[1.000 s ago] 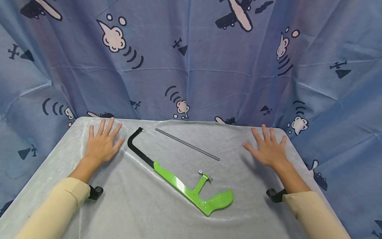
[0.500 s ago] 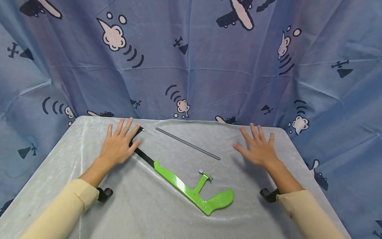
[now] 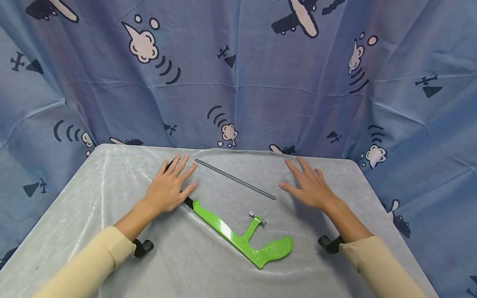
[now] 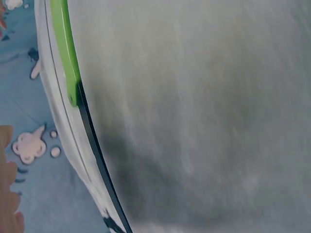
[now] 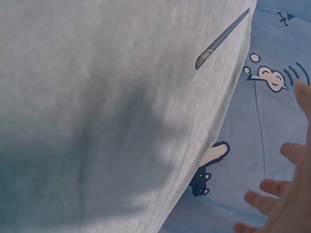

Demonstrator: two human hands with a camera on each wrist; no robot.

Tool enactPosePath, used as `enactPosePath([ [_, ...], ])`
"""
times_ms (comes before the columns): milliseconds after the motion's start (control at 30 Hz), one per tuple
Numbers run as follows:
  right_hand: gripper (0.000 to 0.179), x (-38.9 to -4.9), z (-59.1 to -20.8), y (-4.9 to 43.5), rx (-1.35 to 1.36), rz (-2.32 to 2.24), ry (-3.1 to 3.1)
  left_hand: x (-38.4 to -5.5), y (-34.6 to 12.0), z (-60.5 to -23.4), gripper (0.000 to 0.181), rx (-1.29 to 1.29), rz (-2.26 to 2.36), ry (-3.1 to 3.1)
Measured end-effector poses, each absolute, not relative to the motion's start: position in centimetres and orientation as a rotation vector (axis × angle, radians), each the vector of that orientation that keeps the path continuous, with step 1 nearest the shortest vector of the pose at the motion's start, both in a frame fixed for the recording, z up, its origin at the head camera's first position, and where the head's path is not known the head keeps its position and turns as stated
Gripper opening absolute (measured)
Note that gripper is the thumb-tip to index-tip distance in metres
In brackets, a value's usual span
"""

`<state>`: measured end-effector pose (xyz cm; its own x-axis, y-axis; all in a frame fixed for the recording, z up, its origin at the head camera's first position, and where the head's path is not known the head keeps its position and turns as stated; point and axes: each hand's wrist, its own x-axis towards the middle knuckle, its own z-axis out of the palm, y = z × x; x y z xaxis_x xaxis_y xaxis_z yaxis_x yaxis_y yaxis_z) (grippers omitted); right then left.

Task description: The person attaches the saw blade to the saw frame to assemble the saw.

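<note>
A hacksaw frame with a green handle lies diagonally on the cloth, its black bar running to the upper left. My left hand, fingers spread, hovers over that black bar and hides much of it in the head view. The left wrist view shows the black bar joining the green part. Behind the frame lies a thin grey hacksaw blade, detached from it. To the right of the blade, my right hand is raised with fingers apart, holding nothing. One blade end shows in the right wrist view.
A pale grey cloth covers the table. Directly behind its far edge hangs a blue curtain printed with planes and clouds. Black wrist mounts show at the left cuff and right cuff.
Both hands have moved inward: the left one rightward until it came over the hacksaw frame's black bar, the right one leftward toward the blade. Frame and blade lie where they were.
</note>
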<state>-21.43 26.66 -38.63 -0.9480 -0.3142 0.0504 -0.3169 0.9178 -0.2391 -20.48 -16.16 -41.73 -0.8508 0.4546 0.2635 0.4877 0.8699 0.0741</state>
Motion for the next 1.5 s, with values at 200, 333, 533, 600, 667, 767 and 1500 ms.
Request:
enactPosePath([
  [200,0.087,-21.7,-38.9,25.8,0.593,0.608,-3.032,-19.4,-14.2,-41.9,0.061,-0.786,-0.301,-2.804],
  [333,0.091,-21.9,-38.9,25.3,0.617,0.806,-3.046,-18.3,-12.6,-42.1,0.062,-0.836,-0.5,-2.837],
  [533,0.083,-22.6,-39.5,25.0,0.68,1.033,-3.018,-17.1,-10.7,-42.1,0.062,-0.887,-0.698,-2.877],
  [600,0.08,-22.9,-39.8,25.0,0.689,1.094,-3.017,-16.8,-10.3,-42.1,0.062,-0.894,-0.729,-2.889],
  [667,0.078,-23.1,-40.1,25.0,0.704,1.143,-3.015,-16.7,-9.9,-42.3,0.062,-0.898,-0.761,-2.891],
  [767,0.074,-23.3,-40.5,24.8,0.714,1.197,-3.017,-16.5,-9.4,-42.5,0.061,-0.904,-0.802,-2.897],
  [1500,0.056,-23.6,-42.9,23.5,0.784,1.193,-3.095,-15.1,-6.8,-42.6,0.06,-1.015,-1.011,-2.923],
])
